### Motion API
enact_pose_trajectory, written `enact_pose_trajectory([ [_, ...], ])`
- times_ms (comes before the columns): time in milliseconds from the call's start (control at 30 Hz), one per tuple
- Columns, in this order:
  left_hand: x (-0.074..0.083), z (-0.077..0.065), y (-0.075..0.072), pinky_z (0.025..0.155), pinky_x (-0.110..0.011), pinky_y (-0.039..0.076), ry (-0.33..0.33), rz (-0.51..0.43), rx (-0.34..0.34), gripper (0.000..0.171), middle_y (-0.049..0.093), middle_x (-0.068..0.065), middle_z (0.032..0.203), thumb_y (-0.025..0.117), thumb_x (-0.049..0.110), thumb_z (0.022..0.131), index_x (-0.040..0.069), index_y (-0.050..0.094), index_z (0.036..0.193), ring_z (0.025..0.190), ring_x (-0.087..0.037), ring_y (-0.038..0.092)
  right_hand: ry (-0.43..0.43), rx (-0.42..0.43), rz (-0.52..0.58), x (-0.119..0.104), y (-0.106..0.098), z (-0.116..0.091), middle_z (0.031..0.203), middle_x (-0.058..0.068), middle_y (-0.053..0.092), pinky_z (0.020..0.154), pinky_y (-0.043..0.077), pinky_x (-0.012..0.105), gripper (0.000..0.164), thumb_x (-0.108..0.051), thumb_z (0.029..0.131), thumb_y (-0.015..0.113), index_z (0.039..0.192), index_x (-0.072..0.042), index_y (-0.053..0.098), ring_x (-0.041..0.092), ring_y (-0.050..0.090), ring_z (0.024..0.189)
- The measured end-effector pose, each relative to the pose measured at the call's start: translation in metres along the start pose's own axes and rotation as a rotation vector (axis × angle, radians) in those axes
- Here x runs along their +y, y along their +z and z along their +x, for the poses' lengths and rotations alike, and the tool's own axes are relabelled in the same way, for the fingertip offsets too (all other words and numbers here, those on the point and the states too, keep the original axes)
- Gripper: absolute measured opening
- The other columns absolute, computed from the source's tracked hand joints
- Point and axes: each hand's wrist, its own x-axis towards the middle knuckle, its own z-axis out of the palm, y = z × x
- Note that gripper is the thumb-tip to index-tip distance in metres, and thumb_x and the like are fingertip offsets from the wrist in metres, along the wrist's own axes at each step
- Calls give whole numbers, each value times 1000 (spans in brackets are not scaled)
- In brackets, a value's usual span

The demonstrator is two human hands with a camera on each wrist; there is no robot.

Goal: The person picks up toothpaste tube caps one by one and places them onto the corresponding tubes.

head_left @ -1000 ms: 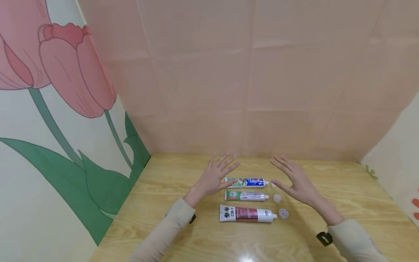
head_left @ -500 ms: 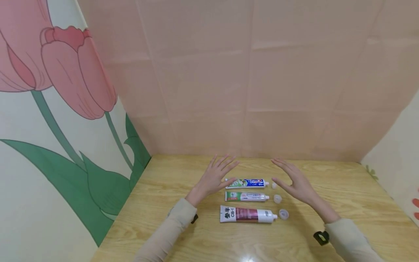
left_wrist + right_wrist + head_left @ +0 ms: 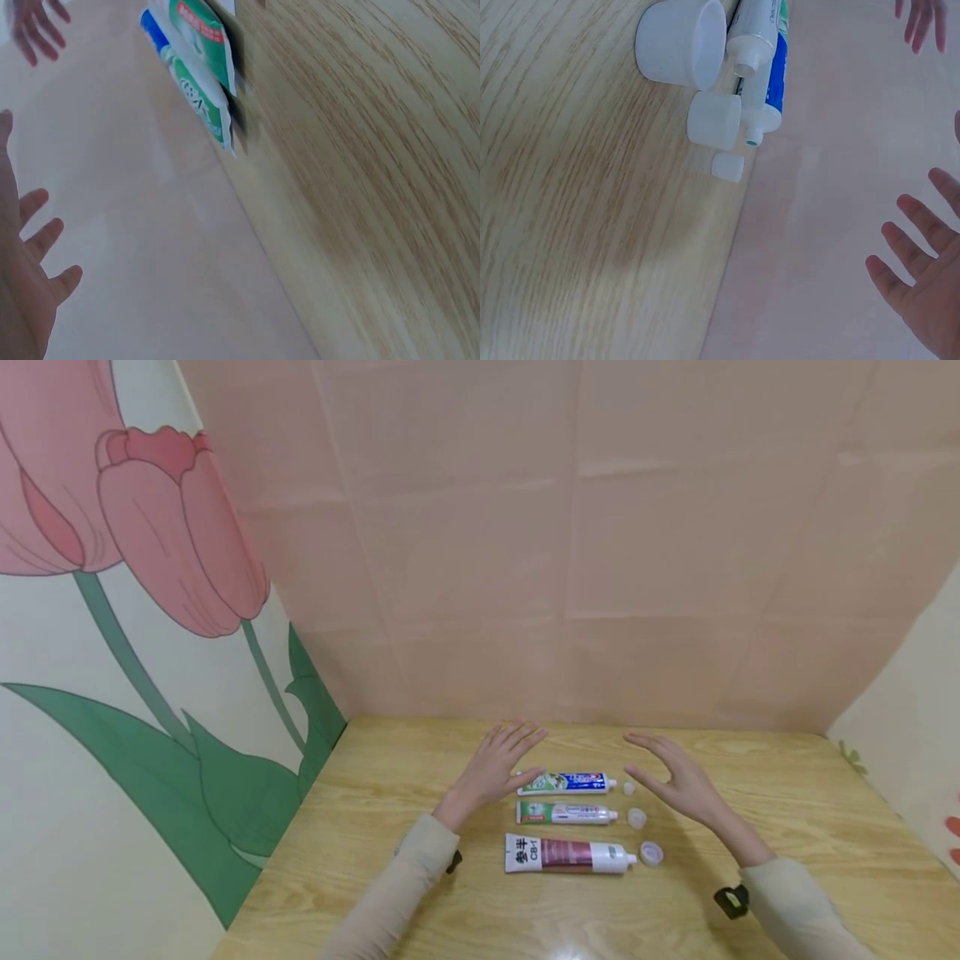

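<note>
Three toothpaste tubes lie uncapped in a column on the wooden table, nozzles to the right: a blue and green tube at the back, a green and white tube in the middle, a larger white and maroon tube in front. Beside the nozzles sit a small cap, a medium cap and a large cap, all whitish. My left hand hovers at the tubes' left end, fingers extended, holding nothing. Over to the right, my right hand is held up near the small cap, likewise holding nothing.
The wooden table meets a pinkish hanging sheet along its back edge. A wall with painted tulips stands to the left, a pale wall to the right. Dark wrist devices show below both sleeves.
Both hands have sunk slightly in the view, and the left fingers have drawn a little closer together. The tubes and caps have stayed put; the head view has shifted slightly.
</note>
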Motion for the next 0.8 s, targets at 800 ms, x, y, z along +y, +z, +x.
enact_pose_trajectory([
  [800,-10,-1,26,105,-49,33,-98,-134,-106,63,37,2,146,41,54,93,26,25,146,131,-22,38,91,-46,58,29,14,-5,121,19,58,84,44,56,57,-21,85,67,136,-8,45,36,55,106],
])
